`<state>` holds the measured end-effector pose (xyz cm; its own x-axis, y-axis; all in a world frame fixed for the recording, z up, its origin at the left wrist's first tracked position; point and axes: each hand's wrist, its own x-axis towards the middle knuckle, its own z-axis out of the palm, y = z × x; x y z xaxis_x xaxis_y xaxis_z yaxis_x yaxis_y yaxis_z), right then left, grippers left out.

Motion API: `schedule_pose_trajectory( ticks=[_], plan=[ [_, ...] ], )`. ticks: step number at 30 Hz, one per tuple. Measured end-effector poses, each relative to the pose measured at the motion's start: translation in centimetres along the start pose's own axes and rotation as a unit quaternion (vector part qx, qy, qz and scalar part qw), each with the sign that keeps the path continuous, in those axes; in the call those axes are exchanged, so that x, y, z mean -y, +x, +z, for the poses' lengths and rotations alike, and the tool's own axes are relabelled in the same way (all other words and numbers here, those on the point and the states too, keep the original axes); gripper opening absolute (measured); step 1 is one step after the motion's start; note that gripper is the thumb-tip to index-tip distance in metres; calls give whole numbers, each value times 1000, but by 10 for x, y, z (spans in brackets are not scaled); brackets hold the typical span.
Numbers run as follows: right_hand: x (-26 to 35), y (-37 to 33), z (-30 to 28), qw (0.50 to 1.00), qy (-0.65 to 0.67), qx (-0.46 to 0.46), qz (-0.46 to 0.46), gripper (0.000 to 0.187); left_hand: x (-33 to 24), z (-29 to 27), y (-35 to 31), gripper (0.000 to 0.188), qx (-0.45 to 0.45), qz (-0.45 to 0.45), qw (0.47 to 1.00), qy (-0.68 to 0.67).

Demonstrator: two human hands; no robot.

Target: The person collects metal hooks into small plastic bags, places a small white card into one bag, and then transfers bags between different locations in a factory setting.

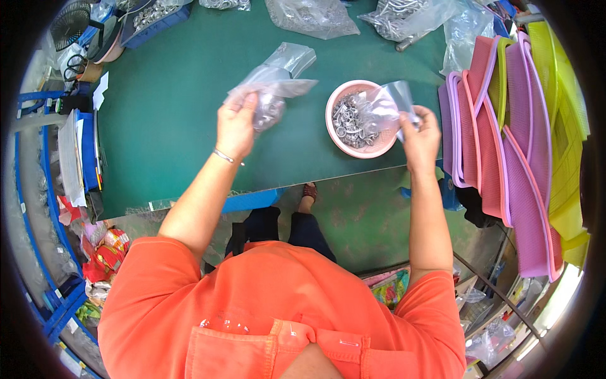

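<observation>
My left hand (237, 126) is closed round the gathered neck of a clear plastic bag (270, 104) with small shiny metal parts in its lower end, above the green table. At the right, a round pink bowl (331, 120) holds a heap of small silvery metal rings and fittings (353, 124). My right hand (421, 138) pinches the edge of another clear plastic bag (386, 104), which hangs over the bowl's right half and hides some of the parts. Whether that bag has anything in it, I cannot tell.
Bags of metal parts (309, 16) lie along the table's (170, 126) far edge, with a blue bin (154, 25) at far left. Stacked purple, pink and yellow-green plastic baskets (492, 120) stand close by my right hand. Papers and folders (82, 151) line the left edge.
</observation>
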<state>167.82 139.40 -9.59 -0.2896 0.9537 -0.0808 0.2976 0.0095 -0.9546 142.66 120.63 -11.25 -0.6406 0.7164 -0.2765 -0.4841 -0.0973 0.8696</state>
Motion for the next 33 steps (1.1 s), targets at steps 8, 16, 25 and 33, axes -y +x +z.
schedule_pose_trajectory(
  ticks=[8, 16, 25, 33],
  plan=[
    [0, -28, -5, 995, -71, -52, -41, 41, 14, 115, 6, 27, 217, 88, 872, 430],
    [-32, -83, -52, 995, -34, -83, 37, 24, 24, 73, 68, 62, 0, 264, 742, 617],
    [-57, -145, -75, 976, 11, -86, 198, 14, 59, -17, 122, 20, -76, 257, 759, 593],
    [-33, -117, -43, 963, 102, -29, 246, 25, 21, 103, 33, 25, 15, 403, 840, 364]
  ],
)
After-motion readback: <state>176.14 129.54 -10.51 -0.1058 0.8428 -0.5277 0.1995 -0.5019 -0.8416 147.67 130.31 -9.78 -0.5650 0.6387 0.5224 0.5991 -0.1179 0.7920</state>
